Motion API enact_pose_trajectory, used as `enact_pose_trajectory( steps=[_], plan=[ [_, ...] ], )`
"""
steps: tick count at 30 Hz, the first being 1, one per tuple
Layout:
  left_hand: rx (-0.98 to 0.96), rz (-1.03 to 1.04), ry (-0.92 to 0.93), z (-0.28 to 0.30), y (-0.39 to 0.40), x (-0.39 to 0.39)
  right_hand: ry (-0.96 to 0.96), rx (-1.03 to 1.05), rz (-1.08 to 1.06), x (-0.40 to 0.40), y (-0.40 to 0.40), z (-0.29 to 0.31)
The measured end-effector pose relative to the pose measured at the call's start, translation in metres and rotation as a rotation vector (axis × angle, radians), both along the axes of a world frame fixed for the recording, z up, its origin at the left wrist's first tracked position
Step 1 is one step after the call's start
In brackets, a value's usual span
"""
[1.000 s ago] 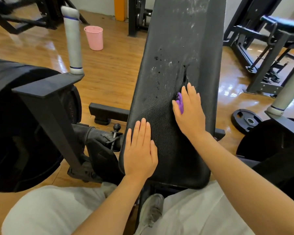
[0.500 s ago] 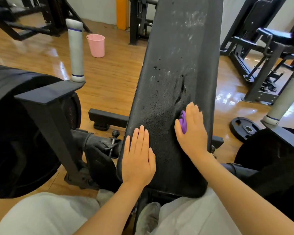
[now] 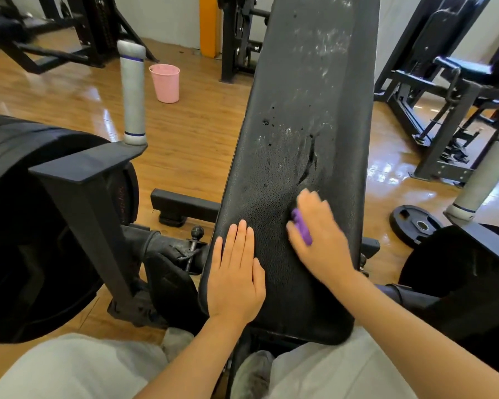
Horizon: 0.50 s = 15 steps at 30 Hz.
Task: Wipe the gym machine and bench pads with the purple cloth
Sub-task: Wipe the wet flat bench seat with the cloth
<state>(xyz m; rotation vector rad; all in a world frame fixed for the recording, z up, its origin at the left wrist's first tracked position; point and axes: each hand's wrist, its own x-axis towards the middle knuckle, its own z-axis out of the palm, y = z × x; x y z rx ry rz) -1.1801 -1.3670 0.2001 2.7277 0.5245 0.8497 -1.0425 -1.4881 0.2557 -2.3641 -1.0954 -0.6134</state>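
Observation:
A long black bench pad (image 3: 306,116) runs away from me, worn and torn near its middle, with pale dusty streaks higher up. My right hand (image 3: 321,237) presses the purple cloth (image 3: 301,230) against the pad just below the tear; only a small strip of cloth shows under the fingers, and the hand is blurred. My left hand (image 3: 236,272) lies flat on the pad's lower left part, fingers straight and together.
A stack of black weight plates (image 3: 26,226) on a dark frame stands at my left, with a grey padded post (image 3: 133,90) above it. A pink bucket (image 3: 166,83) sits on the wooden floor. A loose weight plate (image 3: 415,224) and other machines (image 3: 450,90) are at right.
My right hand has slid the purple cloth down the pad toward me, away from the tear. The left hand has stayed flat in the same spot.

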Motion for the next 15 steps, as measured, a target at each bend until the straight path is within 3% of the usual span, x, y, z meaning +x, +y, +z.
enact_pose_trajectory(
  steps=[3, 5, 8, 12, 15],
  plan=[
    [0.005, -0.004, -0.006, -0.001, 0.000, 0.001, -0.151, -0.277, 0.351, -0.016, -0.032, -0.008],
    [-0.004, -0.003, 0.003, 0.000, 0.000, 0.001, -0.218, -0.347, 0.422, -0.001, -0.040, 0.001],
    [-0.008, -0.006, 0.032, 0.001, 0.000, 0.001, -0.208, -0.246, 0.207, 0.042, -0.017, 0.020],
    [-0.009, -0.007, 0.056, 0.001, 0.001, -0.001, 0.093, -0.012, -0.162, 0.088, 0.023, 0.043],
    [-0.005, -0.005, 0.064, 0.000, 0.000, -0.002, 0.094, 0.018, -0.158, 0.046, 0.016, 0.025]
  ],
)
